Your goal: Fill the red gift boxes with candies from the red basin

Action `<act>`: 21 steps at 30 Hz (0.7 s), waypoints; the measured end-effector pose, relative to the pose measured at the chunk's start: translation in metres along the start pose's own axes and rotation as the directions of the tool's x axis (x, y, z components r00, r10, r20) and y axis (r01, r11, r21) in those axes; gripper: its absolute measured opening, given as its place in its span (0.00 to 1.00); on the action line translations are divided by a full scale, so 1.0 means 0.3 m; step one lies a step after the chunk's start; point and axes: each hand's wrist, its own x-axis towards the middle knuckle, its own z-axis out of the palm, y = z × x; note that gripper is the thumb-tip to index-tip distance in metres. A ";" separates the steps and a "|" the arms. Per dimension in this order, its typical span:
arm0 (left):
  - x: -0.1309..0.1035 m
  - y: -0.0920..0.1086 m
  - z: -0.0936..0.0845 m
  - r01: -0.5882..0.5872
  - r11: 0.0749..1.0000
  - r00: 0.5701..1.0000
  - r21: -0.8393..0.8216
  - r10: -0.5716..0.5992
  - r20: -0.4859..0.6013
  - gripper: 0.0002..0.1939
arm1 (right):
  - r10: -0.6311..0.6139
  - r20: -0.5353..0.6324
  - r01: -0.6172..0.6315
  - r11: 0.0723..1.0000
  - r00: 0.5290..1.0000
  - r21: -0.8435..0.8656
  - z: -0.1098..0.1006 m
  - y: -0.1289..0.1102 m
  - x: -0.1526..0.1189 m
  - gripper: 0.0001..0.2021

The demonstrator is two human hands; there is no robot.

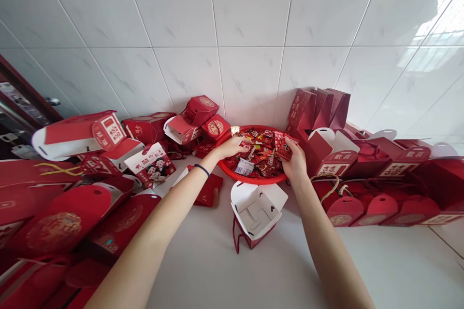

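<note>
A round red plastic basin (232, 174) full of wrapped candies (266, 161) stands against the wall. My left hand (232, 147) reaches over its left side, the fingers pinched at a small red-wrapped candy (245, 146). At the right rim, my right hand (295, 160) grips a red candy packet (282, 147) with white and dark print; its fingertips are partly hidden behind the packet. In front of the basin sits an open gift box (255, 212), white inside with a dark red cord hanging off its left side. I see no candy inside that box.
Red gift boxes (130, 217) lie piled on the left, some open. More red boxes (333, 154) stand in rows at the right, several with rope handles. A flat red bag (208, 188) lies left of the open box. White tiles (250, 77) form the wall behind.
</note>
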 end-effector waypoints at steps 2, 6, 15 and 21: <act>-0.009 0.002 0.003 0.001 1.000 1.000 -0.025 -0.001 -0.013 0.19 | 0.000 0.007 0.000 1.000 1.000 -0.005 -0.002 0.000 0.000 0.06; -0.010 0.016 0.010 0.007 1.000 0.998 -0.004 -0.008 -0.061 0.19 | 0.005 0.019 -0.005 1.000 1.000 -0.011 -0.006 0.002 0.000 0.07; 0.009 0.025 0.004 0.065 0.943 0.966 0.327 0.023 -0.258 0.20 | 0.011 -0.004 -0.011 1.000 1.000 0.008 -0.002 0.001 0.004 0.05; 0.069 0.065 0.097 -0.048 0.883 0.996 0.467 0.075 -0.038 0.16 | -0.003 0.005 0.003 1.000 1.000 0.002 -0.009 0.007 0.012 0.06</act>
